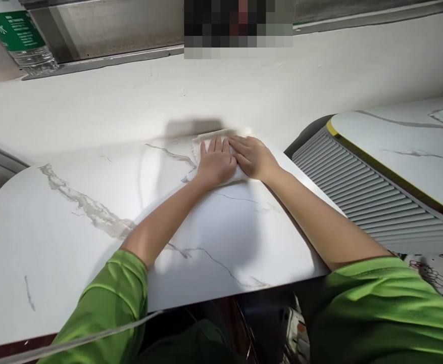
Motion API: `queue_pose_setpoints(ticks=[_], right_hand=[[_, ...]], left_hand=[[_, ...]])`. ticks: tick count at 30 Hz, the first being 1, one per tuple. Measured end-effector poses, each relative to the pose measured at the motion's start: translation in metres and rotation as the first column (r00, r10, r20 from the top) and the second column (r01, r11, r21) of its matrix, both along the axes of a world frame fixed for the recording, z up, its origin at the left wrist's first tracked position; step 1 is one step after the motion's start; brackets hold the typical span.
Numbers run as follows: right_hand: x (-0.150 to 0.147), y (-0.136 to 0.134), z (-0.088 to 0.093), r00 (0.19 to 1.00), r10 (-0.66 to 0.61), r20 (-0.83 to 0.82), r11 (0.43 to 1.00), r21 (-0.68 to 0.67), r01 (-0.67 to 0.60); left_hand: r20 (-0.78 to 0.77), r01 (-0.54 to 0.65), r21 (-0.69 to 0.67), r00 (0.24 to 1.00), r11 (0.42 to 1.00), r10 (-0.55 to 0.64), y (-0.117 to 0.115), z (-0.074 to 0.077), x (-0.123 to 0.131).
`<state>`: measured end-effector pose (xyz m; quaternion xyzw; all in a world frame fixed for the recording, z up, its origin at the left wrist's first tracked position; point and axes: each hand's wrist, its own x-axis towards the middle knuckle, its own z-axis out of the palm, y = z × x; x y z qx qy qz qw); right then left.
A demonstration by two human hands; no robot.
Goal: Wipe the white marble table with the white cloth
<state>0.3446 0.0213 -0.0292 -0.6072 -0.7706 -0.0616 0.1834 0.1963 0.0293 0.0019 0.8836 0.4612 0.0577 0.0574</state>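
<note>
A white cloth (200, 145) lies flat at the far edge of a white marble-patterned table (54, 237), against the wall. My left hand (216, 163) rests palm down on the cloth with its fingers stretched out. My right hand (253, 156) lies flat beside it, fingers extended, overlapping the cloth and touching the left hand. Both arms reach forward across the table in green sleeves.
A plastic water bottle with a green label (18, 38) stands on the ledge at the top left. A grey ribbed radiator-like panel (373, 197) sits to the right, with a second marble-patterned tabletop (406, 146) beyond it. A white wall (130, 101) runs behind the table.
</note>
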Motion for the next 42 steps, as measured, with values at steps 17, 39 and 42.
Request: queue_pose_setpoints(ticks=[17, 39, 42], right_hand=[[-0.101, -0.174, 0.013, 0.995, 0.098, -0.005, 0.995, 0.036, -0.098], [-0.116, -0.018, 0.018, 0.999, 0.036, -0.037, 0.998, -0.058, -0.038], [-0.114, 0.008, 0.017, 0.998, 0.031, -0.047, 0.997, -0.066, -0.034]], left_hand=[[0.013, 0.079, 0.063, 0.997, 0.995, -0.08, -0.16, 0.004, -0.104], [-0.05, -0.009, -0.041, 0.999, 0.999, 0.007, -0.015, 0.01, -0.105], [-0.053, -0.008, -0.048, 0.999, 0.999, 0.005, 0.013, 0.009, -0.104]])
